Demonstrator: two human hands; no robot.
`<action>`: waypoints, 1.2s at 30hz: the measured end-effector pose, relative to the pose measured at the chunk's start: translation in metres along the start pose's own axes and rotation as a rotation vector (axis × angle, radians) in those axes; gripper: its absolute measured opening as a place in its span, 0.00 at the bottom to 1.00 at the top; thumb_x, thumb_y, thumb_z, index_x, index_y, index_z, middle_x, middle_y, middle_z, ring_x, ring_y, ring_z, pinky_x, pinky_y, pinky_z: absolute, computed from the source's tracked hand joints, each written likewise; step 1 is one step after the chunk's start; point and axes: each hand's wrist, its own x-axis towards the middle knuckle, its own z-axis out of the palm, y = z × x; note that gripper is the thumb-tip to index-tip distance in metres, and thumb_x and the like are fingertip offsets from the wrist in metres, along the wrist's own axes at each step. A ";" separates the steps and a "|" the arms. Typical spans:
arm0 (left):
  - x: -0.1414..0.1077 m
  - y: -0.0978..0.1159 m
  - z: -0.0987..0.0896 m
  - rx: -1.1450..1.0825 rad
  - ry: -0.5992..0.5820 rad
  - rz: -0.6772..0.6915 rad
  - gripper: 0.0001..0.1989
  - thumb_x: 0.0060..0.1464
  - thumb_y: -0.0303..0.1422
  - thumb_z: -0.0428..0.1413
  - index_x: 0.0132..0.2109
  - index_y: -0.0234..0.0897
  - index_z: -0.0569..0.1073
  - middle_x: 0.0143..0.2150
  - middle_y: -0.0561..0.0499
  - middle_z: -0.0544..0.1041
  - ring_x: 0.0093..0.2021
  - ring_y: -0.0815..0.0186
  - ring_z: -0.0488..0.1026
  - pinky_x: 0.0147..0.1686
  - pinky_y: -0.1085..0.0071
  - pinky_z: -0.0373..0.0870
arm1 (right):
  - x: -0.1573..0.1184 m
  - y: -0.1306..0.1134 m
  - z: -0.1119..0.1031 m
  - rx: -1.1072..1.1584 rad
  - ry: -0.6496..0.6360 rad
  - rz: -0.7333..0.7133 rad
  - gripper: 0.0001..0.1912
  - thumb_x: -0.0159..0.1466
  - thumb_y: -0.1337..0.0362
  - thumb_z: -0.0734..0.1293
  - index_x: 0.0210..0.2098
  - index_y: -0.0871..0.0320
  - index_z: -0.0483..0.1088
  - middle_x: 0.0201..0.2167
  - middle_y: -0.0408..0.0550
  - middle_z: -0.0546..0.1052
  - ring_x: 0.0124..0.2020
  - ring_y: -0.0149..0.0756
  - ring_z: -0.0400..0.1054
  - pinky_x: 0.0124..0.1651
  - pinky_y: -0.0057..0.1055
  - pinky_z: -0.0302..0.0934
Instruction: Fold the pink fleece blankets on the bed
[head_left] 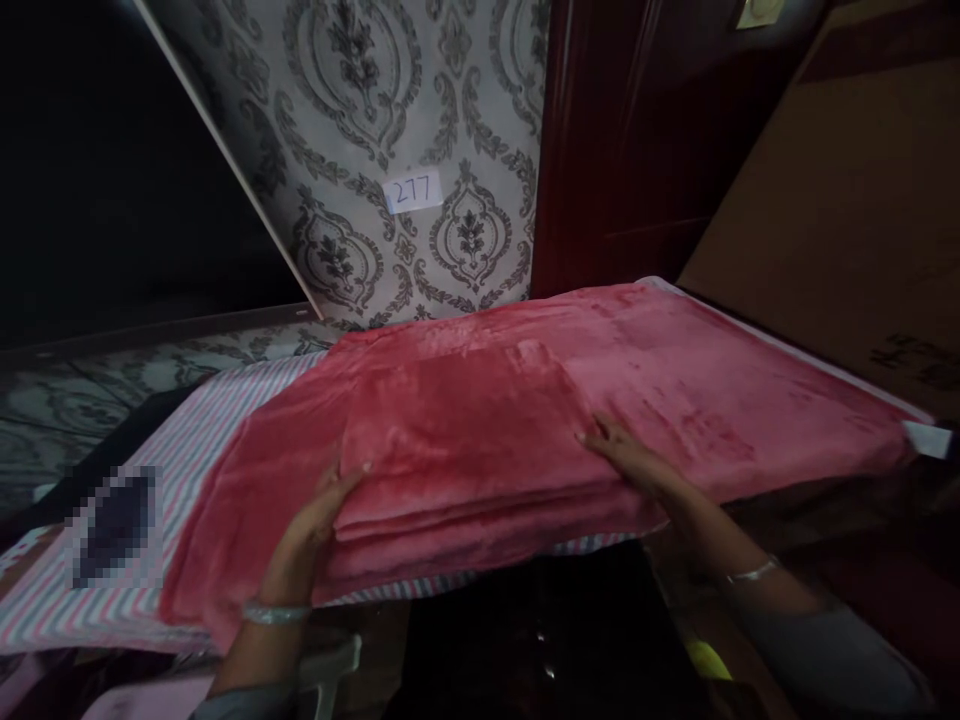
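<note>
Open air above folded blanket [465, 420], wall [465, 110] behind

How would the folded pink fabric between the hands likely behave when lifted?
The folded pink fabric would probably sag, since its plush surface looks soft and rumpled. Its stacked layers, visible along the front edge, may slip apart.

One head-worn view, forward and down

The camera sits on the person's head and looks forward and down over the bare left hand [319, 515] and bare right hand [626, 455], with forearms [720, 545] entering at lower left and lower right. It is close to a folded red plush blanket [465, 420], seen from above its near side in mid-frame. Beyond, it faces a grey-and-white patterned wall [352, 170] at upper centre; a flat black panel [127, 170] and brown cardboard box [862, 200] are cropped at either side.
</note>
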 end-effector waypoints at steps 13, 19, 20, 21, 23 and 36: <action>0.092 0.086 0.039 0.669 0.107 0.658 0.31 0.62 0.37 0.53 0.69 0.35 0.59 0.71 0.41 0.60 0.72 0.56 0.54 0.70 0.57 0.51 | 0.111 -0.091 0.038 -0.762 0.245 -0.414 0.32 0.71 0.53 0.52 0.69 0.64 0.55 0.68 0.59 0.61 0.69 0.46 0.52 0.69 0.46 0.50; 0.117 0.075 0.092 1.126 0.145 0.470 0.28 0.66 0.41 0.43 0.68 0.33 0.62 0.70 0.37 0.62 0.71 0.47 0.55 0.67 0.38 0.50 | 0.142 -0.078 0.084 -0.996 0.181 -0.231 0.26 0.72 0.57 0.52 0.62 0.63 0.66 0.64 0.61 0.66 0.67 0.51 0.55 0.65 0.51 0.51; 0.119 0.066 0.095 1.149 0.152 0.473 0.28 0.67 0.42 0.42 0.68 0.34 0.63 0.70 0.38 0.62 0.71 0.46 0.55 0.66 0.36 0.50 | 0.143 -0.069 0.085 -1.002 0.175 -0.236 0.26 0.72 0.57 0.52 0.62 0.62 0.65 0.65 0.60 0.65 0.67 0.49 0.55 0.65 0.49 0.52; 0.122 0.058 0.096 1.172 0.164 0.482 0.28 0.67 0.42 0.41 0.68 0.35 0.62 0.70 0.38 0.61 0.71 0.46 0.53 0.65 0.36 0.51 | 0.144 -0.060 0.084 -1.010 0.173 -0.242 0.26 0.72 0.57 0.52 0.63 0.62 0.64 0.65 0.59 0.65 0.67 0.48 0.55 0.65 0.47 0.52; 0.127 0.045 0.096 1.231 0.188 0.503 0.29 0.67 0.43 0.39 0.69 0.36 0.60 0.71 0.39 0.59 0.72 0.46 0.52 0.64 0.37 0.55 | 0.146 -0.046 0.082 -1.026 0.181 -0.250 0.27 0.73 0.57 0.51 0.65 0.62 0.62 0.66 0.58 0.64 0.66 0.47 0.56 0.64 0.44 0.53; 0.136 0.039 0.092 1.198 0.246 0.524 0.29 0.67 0.45 0.38 0.67 0.36 0.64 0.68 0.40 0.65 0.69 0.49 0.57 0.62 0.43 0.61 | 0.156 -0.031 0.083 -1.012 0.212 -0.249 0.27 0.74 0.54 0.50 0.65 0.60 0.62 0.66 0.58 0.63 0.65 0.46 0.57 0.64 0.42 0.51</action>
